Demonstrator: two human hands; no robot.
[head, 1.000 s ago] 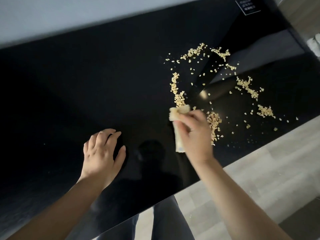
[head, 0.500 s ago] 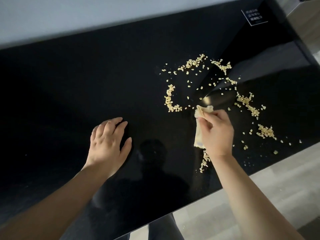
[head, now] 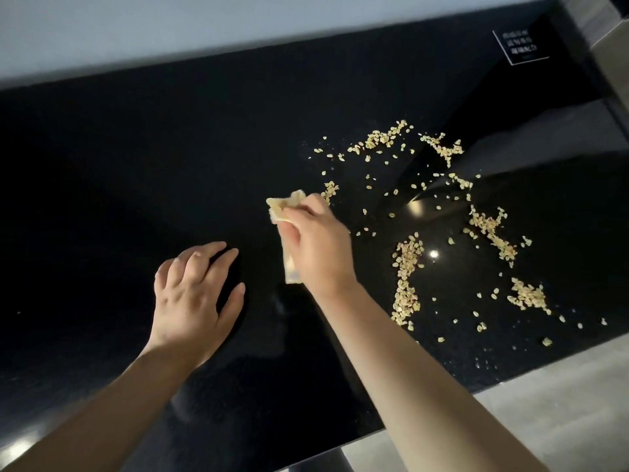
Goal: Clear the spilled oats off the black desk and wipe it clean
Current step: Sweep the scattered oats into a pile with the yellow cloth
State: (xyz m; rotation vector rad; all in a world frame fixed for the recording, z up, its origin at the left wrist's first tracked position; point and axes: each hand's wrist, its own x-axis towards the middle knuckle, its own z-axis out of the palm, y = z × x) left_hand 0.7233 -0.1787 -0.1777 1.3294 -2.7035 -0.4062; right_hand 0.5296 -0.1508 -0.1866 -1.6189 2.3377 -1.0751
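my right hand grips the yellow cloth at the left margin of the oats scattered across the counter. left hand rests flat, fingers relaxed. i advise: press evenly, sweep flakes into one pile, clear of the edge.

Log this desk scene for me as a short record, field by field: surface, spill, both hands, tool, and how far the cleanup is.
Surface: glossy black desk, with a white-printed label at its far right corner
Spill: oats lie in clumps and loose flakes over the right half
Left: left hand rests on the desk and holds nothing
Right: right hand grips the cloth at the spill's left edge
Tool: pale yellow cloth, bunched
Progress: oats not yet cleared off the desk
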